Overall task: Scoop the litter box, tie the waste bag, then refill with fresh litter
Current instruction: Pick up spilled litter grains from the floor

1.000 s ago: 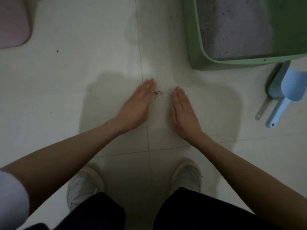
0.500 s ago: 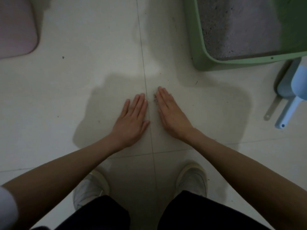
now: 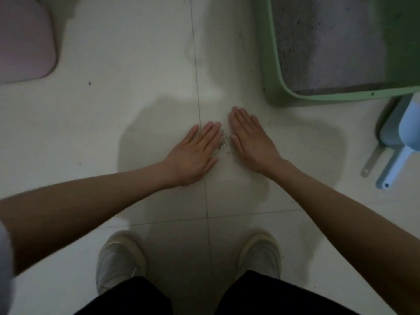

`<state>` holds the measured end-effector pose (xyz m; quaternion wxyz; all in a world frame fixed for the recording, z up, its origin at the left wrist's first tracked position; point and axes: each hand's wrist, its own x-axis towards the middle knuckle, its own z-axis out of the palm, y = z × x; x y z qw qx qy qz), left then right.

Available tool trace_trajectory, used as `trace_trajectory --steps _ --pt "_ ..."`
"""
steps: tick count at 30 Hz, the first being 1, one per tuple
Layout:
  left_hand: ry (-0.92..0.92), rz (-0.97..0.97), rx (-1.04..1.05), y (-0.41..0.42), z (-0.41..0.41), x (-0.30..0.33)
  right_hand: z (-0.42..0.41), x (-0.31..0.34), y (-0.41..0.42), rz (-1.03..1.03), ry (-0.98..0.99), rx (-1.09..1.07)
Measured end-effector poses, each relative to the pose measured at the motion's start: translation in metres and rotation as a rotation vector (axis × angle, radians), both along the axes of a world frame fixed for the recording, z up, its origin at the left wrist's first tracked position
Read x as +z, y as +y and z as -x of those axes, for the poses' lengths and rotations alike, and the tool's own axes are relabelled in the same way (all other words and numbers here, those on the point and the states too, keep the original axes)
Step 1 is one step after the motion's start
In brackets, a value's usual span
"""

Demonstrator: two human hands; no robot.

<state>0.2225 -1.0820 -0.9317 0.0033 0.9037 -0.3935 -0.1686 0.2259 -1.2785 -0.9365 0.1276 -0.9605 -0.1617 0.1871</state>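
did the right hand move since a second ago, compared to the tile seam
Yes. The right hand first closed in toward the vertical tile seam, nearly reaching it, and has now backed off to its right, leaving spilled litter showing beside the left hand.

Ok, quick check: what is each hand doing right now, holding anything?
Left hand: open, flat on the floor, holding nothing, beside the spilled litter.
Right hand: open, flat on the floor, holding nothing.

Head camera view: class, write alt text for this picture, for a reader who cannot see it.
A person crouching on a pale tiled floor lays the left hand and right hand flat either side of a small heap of spilled litter. A green litter box holding litter sits at upper right, a blue scoop beside it.
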Motion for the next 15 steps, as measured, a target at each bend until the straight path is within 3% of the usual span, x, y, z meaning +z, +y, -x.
trace_trajectory --steps 4,8,11,15 --pt "-0.010 -0.056 -0.079 0.029 -0.029 0.026 0.009 -0.001 0.014 -0.032 -0.002 -0.052" --pt "0.098 -0.213 0.091 0.026 -0.056 0.030 0.010 -0.003 0.036 -0.007 0.014 0.033" --pt "0.140 -0.139 0.226 0.018 -0.048 0.021 0.018 -0.003 0.041 0.002 -0.019 0.107" --pt "0.135 -0.108 0.248 0.017 -0.005 0.006 0.041 -0.009 0.034 -0.022 -0.092 0.162"
